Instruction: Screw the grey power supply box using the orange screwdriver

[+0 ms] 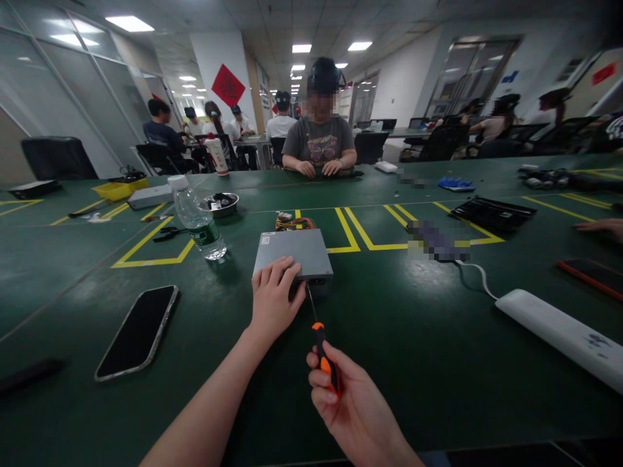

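A grey metal computer power supply [307, 248] lies on the green table in front of me, with a bundle of coloured cables [295, 222] behind it. My left hand [273, 295] holds its near left part, fingers over the top and thumb by the front edge. In my right hand [343, 395], the fingers are wrapped round the orange and black handle of a screwdriver [318, 331]. Its thin shaft points up and away from me, and the tip meets the near face of the power supply, close to my left thumb. The exact contact point is too small to make out.
A phone [139, 331] lies left, near a water bottle [200, 224] and a metal bowl [222, 203]. At right are a white power strip [559, 334] with a cable and a dark panel [494, 215]. A person [320, 139] sits opposite; another person's hand [601, 228] shows at right.
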Tool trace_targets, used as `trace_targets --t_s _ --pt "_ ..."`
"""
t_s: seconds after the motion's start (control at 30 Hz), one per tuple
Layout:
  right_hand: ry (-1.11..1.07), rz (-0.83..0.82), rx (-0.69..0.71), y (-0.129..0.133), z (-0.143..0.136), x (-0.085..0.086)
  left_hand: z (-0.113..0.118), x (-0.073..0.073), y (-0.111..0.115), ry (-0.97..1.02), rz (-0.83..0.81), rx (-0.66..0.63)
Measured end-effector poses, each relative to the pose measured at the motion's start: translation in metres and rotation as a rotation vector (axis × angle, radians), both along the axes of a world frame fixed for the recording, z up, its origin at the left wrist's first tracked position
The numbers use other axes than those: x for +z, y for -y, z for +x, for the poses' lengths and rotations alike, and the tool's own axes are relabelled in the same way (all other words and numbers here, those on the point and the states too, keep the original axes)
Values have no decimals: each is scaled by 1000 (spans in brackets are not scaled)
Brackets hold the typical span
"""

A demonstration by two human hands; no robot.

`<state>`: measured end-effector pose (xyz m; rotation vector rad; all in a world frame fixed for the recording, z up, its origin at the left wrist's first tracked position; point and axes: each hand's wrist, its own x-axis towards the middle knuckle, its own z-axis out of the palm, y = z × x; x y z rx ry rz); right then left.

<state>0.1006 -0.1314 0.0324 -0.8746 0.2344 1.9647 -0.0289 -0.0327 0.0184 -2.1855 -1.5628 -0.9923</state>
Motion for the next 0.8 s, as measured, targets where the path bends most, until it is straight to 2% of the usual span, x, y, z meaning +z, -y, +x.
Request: trace_targets --t_s 0.27,0.5,0.7,0.8 --pt "-79 1 68 -2 -2 -8 0 0 0 -3 4 -4" --pt "-24 22 -38 1 -6 -5 0 -1 0 2 13 -3" --pt "-54 -21 26 -2 -4 -5 0 -2 -1 8 21 -11" --pt "-28 24 -20 -1 -5 -5 0 -2 -1 5 23 -12"
